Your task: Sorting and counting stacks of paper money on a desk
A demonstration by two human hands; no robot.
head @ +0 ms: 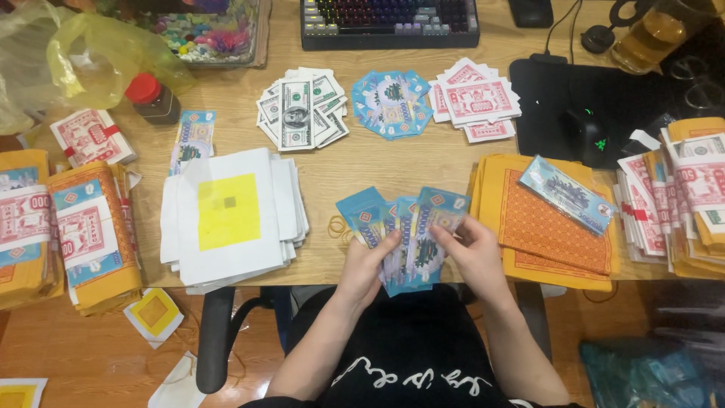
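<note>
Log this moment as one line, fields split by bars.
left hand: holds fanned blue notes | right hand: grip on same fan | nearest: rubber band, orange paper stack | surface: wooden desk

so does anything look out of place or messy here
Mostly tidy. Odd bits: a white sheet with a yellow square and another lie on the floor, off the desk. A loose rubber band sits beside the blue notes fanned in both hands.
</note>
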